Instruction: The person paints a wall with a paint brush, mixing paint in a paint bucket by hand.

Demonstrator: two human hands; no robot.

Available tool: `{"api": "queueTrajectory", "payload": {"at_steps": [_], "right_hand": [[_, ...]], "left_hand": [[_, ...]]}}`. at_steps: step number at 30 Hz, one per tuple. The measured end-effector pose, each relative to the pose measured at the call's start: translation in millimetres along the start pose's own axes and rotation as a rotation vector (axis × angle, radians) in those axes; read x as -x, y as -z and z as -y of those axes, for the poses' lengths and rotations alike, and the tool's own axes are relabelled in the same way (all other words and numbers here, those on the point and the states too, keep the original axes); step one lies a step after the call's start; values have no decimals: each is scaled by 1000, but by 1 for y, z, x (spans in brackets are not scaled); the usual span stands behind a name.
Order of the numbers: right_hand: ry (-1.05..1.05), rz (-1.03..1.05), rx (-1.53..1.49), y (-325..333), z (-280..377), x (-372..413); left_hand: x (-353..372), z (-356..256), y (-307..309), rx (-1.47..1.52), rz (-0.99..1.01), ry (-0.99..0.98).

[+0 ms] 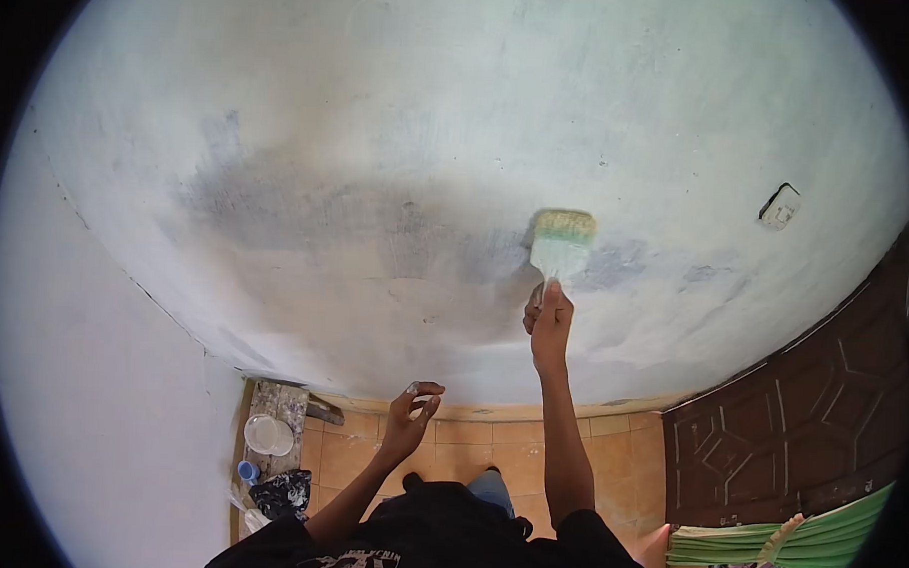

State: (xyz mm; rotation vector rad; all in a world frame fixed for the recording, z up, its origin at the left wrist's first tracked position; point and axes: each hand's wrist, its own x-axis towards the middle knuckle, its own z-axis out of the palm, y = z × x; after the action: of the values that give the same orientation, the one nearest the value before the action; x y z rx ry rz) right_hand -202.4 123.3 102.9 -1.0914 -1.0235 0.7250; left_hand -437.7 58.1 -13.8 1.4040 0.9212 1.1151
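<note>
A wide paintbrush (563,243) with pale yellow-green bristles and a whitish handle is gripped in my right hand (550,319), bristles pointing up. Its bristles overlap the painted wall (620,130), beside a grey, patchy area right of the middle. Low in front of the wall, my left hand (410,413) holds nothing; its fingers are loosely bent, with a gap between them and the thumb. White marks show on the left fingers.
A wooden bench (282,406) at lower left carries a white tub (269,435), a blue cup (249,471) and a black plastic bag (285,495). A socket plate (780,207) sits on the wall at right, near a dark carved door (770,435) and green curtain (826,537).
</note>
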Motion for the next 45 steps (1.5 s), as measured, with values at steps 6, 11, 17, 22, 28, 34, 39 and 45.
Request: {"api": "queueTrajectory", "payload": {"at_steps": [6, 11, 17, 22, 28, 34, 39, 45], "right_hand": [[-154, -79, 40, 6, -125, 65], [19, 1, -33, -20, -41, 46], [-1, 38, -20, -28, -30, 0], [-220, -5, -3, -18, -122, 79], [7, 41, -61, -35, -17, 30], [86, -10, 107, -34, -75, 16], [-174, -28, 51, -41, -107, 78], [24, 106, -81, -73, 8, 15]], "left_hand": [[7, 2, 5, 6, -46, 3], [11, 13, 14, -8, -21, 42], [0, -14, 15, -27, -3, -13], [1, -2, 21, 10, -133, 17], [4, 12, 33, -40, -108, 34], [-2, -8, 32, -9, -88, 13], [9, 6, 31, -2, -90, 40], [7, 3, 29, -11, -52, 1]]}}
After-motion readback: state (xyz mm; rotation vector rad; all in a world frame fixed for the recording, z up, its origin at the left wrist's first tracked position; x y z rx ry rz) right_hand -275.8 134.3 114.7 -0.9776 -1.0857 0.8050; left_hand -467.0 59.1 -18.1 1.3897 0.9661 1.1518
